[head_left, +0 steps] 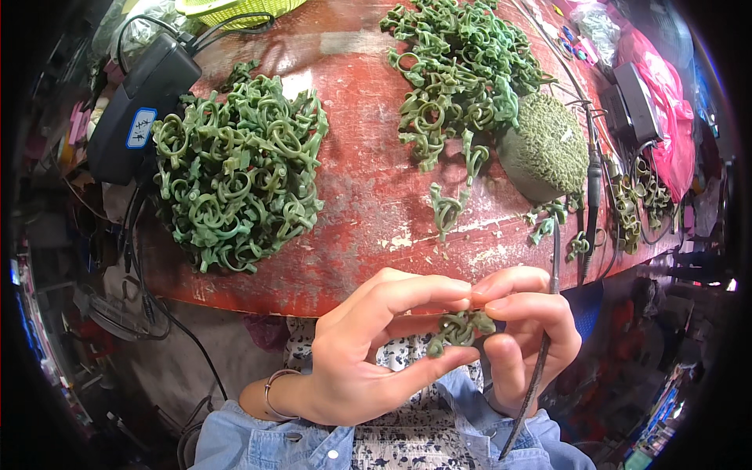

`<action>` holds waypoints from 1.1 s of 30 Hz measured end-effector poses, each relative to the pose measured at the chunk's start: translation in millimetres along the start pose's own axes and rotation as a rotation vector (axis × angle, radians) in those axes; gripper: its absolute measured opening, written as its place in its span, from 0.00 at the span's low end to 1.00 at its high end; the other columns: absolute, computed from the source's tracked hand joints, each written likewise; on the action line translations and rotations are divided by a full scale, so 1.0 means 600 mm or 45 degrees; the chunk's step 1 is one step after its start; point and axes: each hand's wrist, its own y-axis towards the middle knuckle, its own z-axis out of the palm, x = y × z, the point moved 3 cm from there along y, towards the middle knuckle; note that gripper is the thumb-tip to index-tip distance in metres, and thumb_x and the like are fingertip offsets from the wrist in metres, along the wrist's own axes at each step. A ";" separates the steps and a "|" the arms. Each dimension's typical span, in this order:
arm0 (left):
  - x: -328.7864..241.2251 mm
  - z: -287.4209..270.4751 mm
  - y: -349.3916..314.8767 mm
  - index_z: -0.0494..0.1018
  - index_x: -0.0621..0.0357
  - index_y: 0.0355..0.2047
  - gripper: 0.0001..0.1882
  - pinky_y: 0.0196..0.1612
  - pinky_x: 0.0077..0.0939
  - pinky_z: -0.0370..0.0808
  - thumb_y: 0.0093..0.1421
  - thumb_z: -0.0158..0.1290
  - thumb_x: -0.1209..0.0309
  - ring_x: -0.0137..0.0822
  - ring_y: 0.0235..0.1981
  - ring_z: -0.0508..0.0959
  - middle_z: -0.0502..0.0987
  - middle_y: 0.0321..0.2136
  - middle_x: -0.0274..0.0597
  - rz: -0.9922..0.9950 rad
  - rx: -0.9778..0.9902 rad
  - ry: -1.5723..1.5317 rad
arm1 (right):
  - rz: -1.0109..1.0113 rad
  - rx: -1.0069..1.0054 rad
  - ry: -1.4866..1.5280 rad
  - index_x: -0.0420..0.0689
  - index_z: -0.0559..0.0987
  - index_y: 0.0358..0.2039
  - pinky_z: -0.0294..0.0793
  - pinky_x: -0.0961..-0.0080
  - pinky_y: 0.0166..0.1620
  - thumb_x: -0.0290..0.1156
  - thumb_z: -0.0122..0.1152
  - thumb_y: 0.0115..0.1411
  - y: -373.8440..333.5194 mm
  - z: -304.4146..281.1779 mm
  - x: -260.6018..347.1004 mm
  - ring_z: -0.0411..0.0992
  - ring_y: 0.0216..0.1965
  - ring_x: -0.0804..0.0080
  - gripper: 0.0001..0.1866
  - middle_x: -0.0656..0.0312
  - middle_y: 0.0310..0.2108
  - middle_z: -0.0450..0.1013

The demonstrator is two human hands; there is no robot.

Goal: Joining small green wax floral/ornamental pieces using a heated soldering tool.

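Note:
My left hand (384, 345), with a thin bracelet at the wrist, pinches a small green ring-shaped piece (460, 327) that looks like wax. My right hand (529, 325) closes on the other side of the same piece, its thumb and fingertips around it. Both hands are just off the table's near edge, in front of my body. A dark cord-like strip (540, 360) passes across my right hand; whether the hand grips it I cannot tell. Nearest on the table lies a loose green piece (447, 207).
A big heap of green rings (239, 172) sits at the left, another heap (470, 66) at the back. Beside that is a rough green dome-shaped block (544, 149). The worn red table (360, 172) also carries a black device (145, 106), cables, a yellow-green basket (235, 9) and a pink bag (658, 110).

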 end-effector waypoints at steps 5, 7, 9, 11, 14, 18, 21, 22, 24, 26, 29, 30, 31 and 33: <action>-0.006 0.005 -0.006 0.64 0.71 0.42 0.25 0.46 0.27 0.74 0.43 0.60 0.85 0.37 0.43 0.73 0.66 0.39 0.48 0.052 -0.005 0.136 | 0.021 0.000 0.005 0.37 0.72 0.35 0.73 0.70 0.38 0.22 0.64 0.46 -0.007 0.000 0.004 0.72 0.34 0.62 0.15 0.50 0.32 0.71; -0.007 0.006 -0.009 0.65 0.71 0.42 0.25 0.46 0.27 0.75 0.42 0.61 0.85 0.37 0.42 0.73 0.66 0.39 0.49 0.089 -0.008 0.190 | 0.006 -0.008 -0.004 0.38 0.72 0.35 0.74 0.70 0.38 0.23 0.65 0.46 -0.010 0.000 0.006 0.72 0.34 0.61 0.15 0.50 0.31 0.70; -0.009 0.008 -0.012 0.66 0.70 0.40 0.24 0.45 0.26 0.75 0.41 0.62 0.84 0.38 0.40 0.74 0.67 0.38 0.50 0.119 -0.023 0.225 | -0.015 -0.045 -0.007 0.38 0.72 0.34 0.74 0.69 0.38 0.23 0.65 0.45 -0.011 0.001 0.011 0.72 0.33 0.61 0.15 0.51 0.31 0.70; -0.007 0.006 -0.010 0.67 0.69 0.39 0.24 0.45 0.26 0.75 0.40 0.63 0.84 0.38 0.39 0.75 0.67 0.38 0.50 0.238 -0.001 0.257 | -0.058 -0.053 -0.035 0.38 0.72 0.34 0.75 0.69 0.37 0.23 0.65 0.45 -0.011 0.002 0.016 0.72 0.33 0.61 0.15 0.51 0.30 0.70; -0.007 0.006 -0.014 0.67 0.66 0.37 0.23 0.43 0.28 0.76 0.40 0.64 0.83 0.41 0.38 0.76 0.67 0.38 0.50 0.374 0.004 0.290 | -0.131 -0.056 -0.095 0.39 0.72 0.33 0.76 0.69 0.36 0.25 0.65 0.46 -0.018 0.004 0.014 0.73 0.32 0.61 0.14 0.53 0.30 0.70; -0.004 0.009 -0.019 0.67 0.62 0.35 0.23 0.39 0.34 0.78 0.39 0.64 0.81 0.46 0.37 0.76 0.66 0.36 0.49 0.438 -0.035 0.224 | -0.185 -0.085 -0.141 0.42 0.72 0.33 0.75 0.72 0.35 0.28 0.65 0.48 -0.024 0.007 0.020 0.73 0.32 0.62 0.13 0.56 0.31 0.71; -0.012 0.011 -0.019 0.65 0.60 0.33 0.23 0.37 0.36 0.79 0.39 0.65 0.81 0.48 0.36 0.77 0.64 0.34 0.46 0.454 -0.059 0.237 | -0.266 0.033 -0.347 0.43 0.66 0.31 0.71 0.75 0.31 0.42 0.59 0.53 -0.022 0.010 0.028 0.68 0.28 0.66 0.17 0.56 0.28 0.66; -0.014 0.011 -0.020 0.65 0.59 0.33 0.23 0.37 0.35 0.79 0.38 0.65 0.81 0.48 0.35 0.77 0.64 0.34 0.45 0.465 -0.071 0.236 | -0.266 0.033 -0.349 0.43 0.66 0.31 0.71 0.75 0.31 0.42 0.59 0.53 -0.022 0.011 0.030 0.68 0.28 0.66 0.17 0.56 0.28 0.66; -0.019 0.012 -0.021 0.64 0.58 0.32 0.23 0.37 0.35 0.79 0.38 0.65 0.81 0.48 0.35 0.77 0.64 0.33 0.44 0.476 -0.082 0.232 | -0.265 0.007 -0.340 0.44 0.66 0.32 0.70 0.77 0.30 0.41 0.59 0.54 -0.024 0.014 0.036 0.68 0.26 0.67 0.16 0.56 0.27 0.66; -0.024 0.013 -0.022 0.65 0.58 0.32 0.23 0.37 0.34 0.79 0.38 0.65 0.81 0.47 0.35 0.77 0.64 0.33 0.43 0.493 -0.121 0.267 | -0.253 -0.002 -0.336 0.44 0.66 0.32 0.70 0.78 0.29 0.40 0.59 0.54 -0.026 0.015 0.041 0.68 0.25 0.67 0.15 0.56 0.28 0.66; -0.019 0.012 -0.027 0.65 0.57 0.31 0.23 0.36 0.32 0.79 0.37 0.65 0.82 0.47 0.35 0.77 0.65 0.32 0.42 0.505 -0.144 0.255 | -0.247 0.023 -0.336 0.44 0.66 0.32 0.69 0.79 0.28 0.39 0.59 0.54 -0.032 0.021 0.039 0.68 0.25 0.68 0.15 0.56 0.28 0.66; -0.018 0.012 -0.028 0.65 0.57 0.31 0.23 0.36 0.32 0.79 0.37 0.65 0.82 0.47 0.35 0.77 0.65 0.32 0.42 0.505 -0.143 0.253 | -0.237 -0.039 -0.342 0.45 0.66 0.32 0.69 0.79 0.28 0.39 0.59 0.54 -0.035 0.024 0.039 0.68 0.25 0.68 0.15 0.56 0.29 0.66; -0.017 0.011 -0.029 0.65 0.57 0.31 0.23 0.36 0.32 0.80 0.37 0.65 0.83 0.47 0.35 0.77 0.65 0.32 0.42 0.511 -0.149 0.252 | -0.227 -0.101 -0.349 0.45 0.66 0.33 0.69 0.78 0.28 0.38 0.60 0.54 -0.036 0.025 0.038 0.68 0.26 0.68 0.15 0.56 0.29 0.66; -0.015 0.008 -0.030 0.65 0.57 0.31 0.23 0.36 0.31 0.80 0.37 0.65 0.83 0.47 0.35 0.77 0.65 0.32 0.42 0.517 -0.154 0.249 | -0.209 -0.027 -0.394 0.46 0.66 0.33 0.69 0.78 0.28 0.38 0.60 0.54 -0.032 0.025 0.047 0.68 0.26 0.68 0.14 0.56 0.29 0.66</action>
